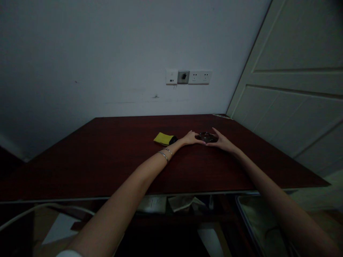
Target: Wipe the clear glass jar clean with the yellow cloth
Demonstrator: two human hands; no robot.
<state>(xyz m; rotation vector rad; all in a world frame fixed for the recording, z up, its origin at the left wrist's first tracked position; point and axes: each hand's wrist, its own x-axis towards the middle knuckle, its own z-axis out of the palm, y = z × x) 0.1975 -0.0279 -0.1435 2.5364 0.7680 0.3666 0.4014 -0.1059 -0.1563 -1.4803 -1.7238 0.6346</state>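
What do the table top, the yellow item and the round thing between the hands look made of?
The table top looks like dark reddish wood or veneer, faint grain, low sheen. The yellow item seems soft matte fabric with a black end. The round thing is dark with glints, glass or metal; too dim to tell.

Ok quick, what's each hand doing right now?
Left hand: open, fingertips on the small dark round object.
Right hand: open, touching the same object's other side.
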